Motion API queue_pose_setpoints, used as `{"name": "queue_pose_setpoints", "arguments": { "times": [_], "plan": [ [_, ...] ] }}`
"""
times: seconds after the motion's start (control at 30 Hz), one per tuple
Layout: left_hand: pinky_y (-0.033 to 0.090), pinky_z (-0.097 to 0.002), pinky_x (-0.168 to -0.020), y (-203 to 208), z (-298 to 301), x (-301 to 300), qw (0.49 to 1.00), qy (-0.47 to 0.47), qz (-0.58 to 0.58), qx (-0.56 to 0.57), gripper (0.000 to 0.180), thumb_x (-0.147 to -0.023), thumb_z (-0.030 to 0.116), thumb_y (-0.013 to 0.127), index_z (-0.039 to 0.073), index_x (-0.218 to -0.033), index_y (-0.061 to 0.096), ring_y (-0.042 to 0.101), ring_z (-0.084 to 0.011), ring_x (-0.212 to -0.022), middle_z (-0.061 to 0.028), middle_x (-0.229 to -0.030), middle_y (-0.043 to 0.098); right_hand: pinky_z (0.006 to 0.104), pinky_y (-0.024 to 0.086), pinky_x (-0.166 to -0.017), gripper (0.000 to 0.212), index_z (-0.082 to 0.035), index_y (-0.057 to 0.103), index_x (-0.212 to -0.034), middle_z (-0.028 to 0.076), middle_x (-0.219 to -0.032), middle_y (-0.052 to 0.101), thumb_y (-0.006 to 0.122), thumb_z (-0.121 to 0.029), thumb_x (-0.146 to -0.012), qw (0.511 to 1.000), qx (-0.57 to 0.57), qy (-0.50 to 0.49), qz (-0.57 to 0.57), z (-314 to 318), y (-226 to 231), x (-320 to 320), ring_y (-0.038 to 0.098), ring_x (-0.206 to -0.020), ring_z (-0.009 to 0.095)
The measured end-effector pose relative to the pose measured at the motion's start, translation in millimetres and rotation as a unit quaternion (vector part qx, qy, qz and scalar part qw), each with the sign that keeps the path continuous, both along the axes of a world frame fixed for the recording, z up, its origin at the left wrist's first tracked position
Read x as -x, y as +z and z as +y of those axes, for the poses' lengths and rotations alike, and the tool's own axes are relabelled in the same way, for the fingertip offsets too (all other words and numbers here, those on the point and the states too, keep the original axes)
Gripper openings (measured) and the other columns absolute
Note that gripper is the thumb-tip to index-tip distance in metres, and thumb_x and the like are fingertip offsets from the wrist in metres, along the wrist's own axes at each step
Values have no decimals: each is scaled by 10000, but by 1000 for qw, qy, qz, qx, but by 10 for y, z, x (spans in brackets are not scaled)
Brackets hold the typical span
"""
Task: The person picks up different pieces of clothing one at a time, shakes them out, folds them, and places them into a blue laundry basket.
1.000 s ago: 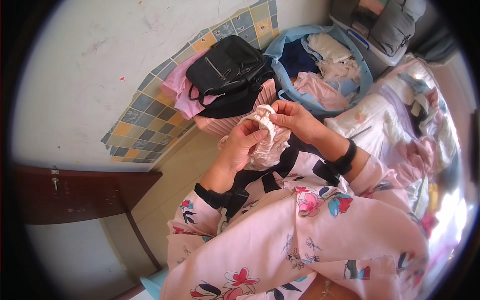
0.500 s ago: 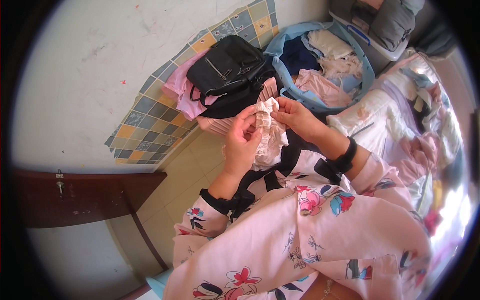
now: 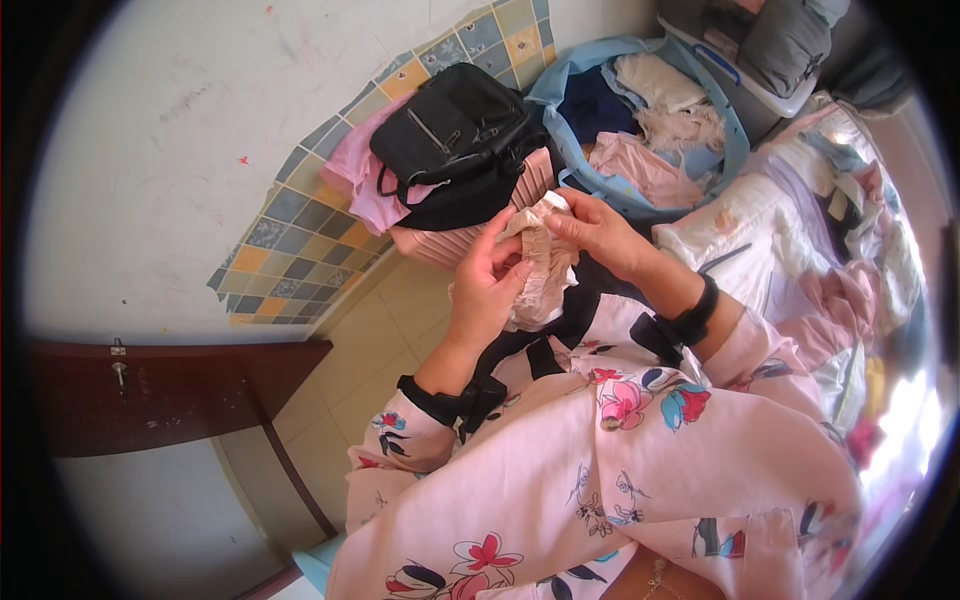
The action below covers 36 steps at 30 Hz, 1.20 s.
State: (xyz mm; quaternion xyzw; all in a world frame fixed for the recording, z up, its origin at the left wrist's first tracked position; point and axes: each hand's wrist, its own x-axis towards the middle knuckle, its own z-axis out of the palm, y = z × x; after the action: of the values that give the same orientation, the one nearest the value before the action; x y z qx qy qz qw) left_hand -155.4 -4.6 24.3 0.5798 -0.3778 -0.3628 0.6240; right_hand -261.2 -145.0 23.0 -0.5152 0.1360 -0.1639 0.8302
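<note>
Left hand (image 3: pixel 487 283): grip pinching the near-left edge of the cloth (image 3: pixel 548 288). Right hand (image 3: pixel 600 232): grip pinching its upper right edge. Cloth located between both hands, in front of the body, clear of the bag (image 3: pixel 450 130). Step in hand, as judged: handling the gathered band (image 3: pixel 537 250). Next move appears to call for firm pinches and even, untwisted spreading.
</note>
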Motion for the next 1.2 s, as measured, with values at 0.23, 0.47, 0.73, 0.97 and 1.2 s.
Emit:
{"name": "queue_pose_setpoints", "arguments": {
  "times": [0.23, 0.47, 0.73, 0.97, 1.2],
  "plan": [
    [468, -281, -757, 67, -33, -116, 960, 13, -280, 17, 406, -817, 5, 513, 43, -1217, 450, 620, -241, -896, -150, -971, 630, 236, 456, -697, 265, -10, 519, -997, 15, -831, 570, 471, -256, -912, 999, 18, -4, 41, -93, -249, -106, 533, -744, 71],
    [428, -308, -805, 67, -92, -260, 869, 77, -487, -32, 451, -689, 6, 644, 81, -1118, 526, 531, -211, -958, -68, -1040, 558, 255, 502, -666, 252, -19, 524, -980, 45, -856, 598, 420, -243, -930, 976, -208, 68, -10, -50, -325, -118, 591, -737, 114],
    [427, -237, -759, -12, -132, -343, 961, -3, -277, -23, 265, -785, 67, 617, 17, -1035, 545, 546, -111, -880, -43, -971, 589, 267, 504, -678, 233, -39, 541, -946, 45, -857, 599, 431, -243, -924, 963, -243, 112, 17, -97, -226, -40, 596, -743, 124],
    [396, -163, -600, -77, -60, -459, 993, -86, 17, -79, 111, -869, 126, 532, 22, -896, 561, 476, -21, -671, 39, -763, 550, 232, 478, -693, 200, -38, 531, -976, 36, -885, 587, 452, -212, -916, 978, -195, 76, 25, -157, -332, -51, 573, -767, 111],
    [386, -150, -583, -79, -5, -538, 978, -85, 172, -80, 137, -900, 152, 482, 43, -856, 551, 455, -6, -643, 60, -733, 519, 293, 443, -789, 255, -36, 523, -1014, 73, -961, 546, 586, -127, -785, 906, 416, -79, -21, -176, 143, 84, 543, -880, 203]
  ]
}}
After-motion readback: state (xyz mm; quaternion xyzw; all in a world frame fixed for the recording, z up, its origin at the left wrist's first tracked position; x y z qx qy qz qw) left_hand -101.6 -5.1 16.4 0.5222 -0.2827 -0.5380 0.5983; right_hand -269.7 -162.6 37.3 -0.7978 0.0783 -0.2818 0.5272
